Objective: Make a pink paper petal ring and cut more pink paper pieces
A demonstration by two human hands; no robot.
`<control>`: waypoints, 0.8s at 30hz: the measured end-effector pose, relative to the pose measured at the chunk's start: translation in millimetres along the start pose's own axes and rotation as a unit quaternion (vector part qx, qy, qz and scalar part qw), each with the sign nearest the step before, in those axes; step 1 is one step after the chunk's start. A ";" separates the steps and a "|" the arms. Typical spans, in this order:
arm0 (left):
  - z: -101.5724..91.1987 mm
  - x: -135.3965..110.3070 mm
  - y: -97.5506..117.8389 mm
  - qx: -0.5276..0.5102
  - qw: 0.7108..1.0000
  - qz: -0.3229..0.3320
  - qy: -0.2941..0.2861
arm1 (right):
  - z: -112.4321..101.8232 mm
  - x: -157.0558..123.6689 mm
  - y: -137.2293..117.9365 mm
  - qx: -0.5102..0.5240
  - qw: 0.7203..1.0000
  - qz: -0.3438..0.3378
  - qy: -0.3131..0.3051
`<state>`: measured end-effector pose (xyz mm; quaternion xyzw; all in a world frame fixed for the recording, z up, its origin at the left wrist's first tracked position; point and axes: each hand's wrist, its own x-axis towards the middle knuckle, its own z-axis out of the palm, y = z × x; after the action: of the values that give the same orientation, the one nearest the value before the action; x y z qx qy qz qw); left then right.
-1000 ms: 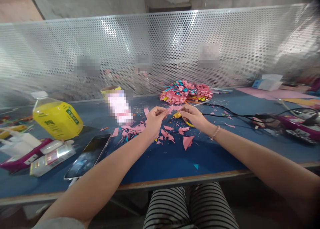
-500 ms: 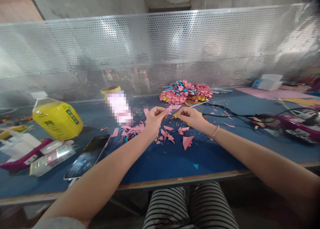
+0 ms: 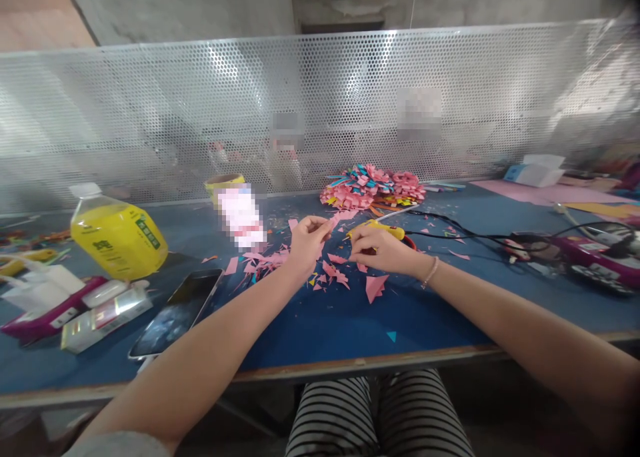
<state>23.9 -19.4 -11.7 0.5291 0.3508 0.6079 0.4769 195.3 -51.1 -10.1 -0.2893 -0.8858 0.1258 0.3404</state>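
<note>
1. My left hand [image 3: 307,242]: thumb and fingers pinch a small pink paper piece [image 3: 334,222], mid-bench. Another pink shape lies right behind it; can't tell where one ends.
2. My right hand [image 3: 381,249]: fingers curled, well apart from the left. Can't tell if they pinch anything.
3. Yellow hand tool with a black cord [image 3: 396,232]: just behind my right hand, partly hidden by it. Cord runs toward the bench's right end.
4. Blue-topped bench [image 3: 320,334]: loose pink paper scraps [image 3: 376,288] around and in front of both hands. One small blue paper triangle [image 3: 392,336] near the front edge.
5. Back edge: heap of fringed pink, blue and yellow paper [image 3: 350,197], by the perforated metal screen [image 3: 340,104].
6. Left part: clear plastic bottle of yellow liquid [image 3: 120,244]; black-screened phone [image 3: 177,314] near the front edge, beside my left forearm.
</note>
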 end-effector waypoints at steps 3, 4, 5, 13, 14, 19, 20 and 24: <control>1.4 -1.0 0.7 0.009 1.000 -0.001 0.000 | 1.2 0.7 7.0 0.005 0.997 0.055 0.061; 1.7 -1.2 1.0 0.012 1.000 -0.003 0.001 | 1.6 0.7 9.2 0.019 0.994 0.082 0.071; 2.0 -1.3 1.4 0.014 1.000 -0.005 0.003 | 1.8 0.6 11.3 0.036 0.990 0.111 0.079; 1.9 -3.0 2.8 0.055 0.998 0.002 -0.019 | 3.0 2.5 20.0 0.147 0.949 0.217 0.173; 2.0 -3.5 2.9 0.064 0.998 0.008 -0.028 | 3.5 3.0 20.7 0.153 0.948 0.217 0.175; 3.7 -7.0 4.8 0.089 0.994 0.027 -0.064 | 3.1 4.3 18.9 0.130 0.955 0.203 0.172; 4.2 -7.7 5.3 0.091 0.993 0.027 -0.069 | 2.2 4.4 17.2 0.125 0.956 0.202 0.171; 5.2 -9.3 6.5 0.106 0.989 0.031 -0.093 | -1.6 4.2 10.0 0.108 0.956 0.210 0.173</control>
<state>27.6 -30.6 -7.5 0.6416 0.3510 0.5296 0.4296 198.2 -40.5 -10.9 -0.4477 -0.7136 0.2375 0.4836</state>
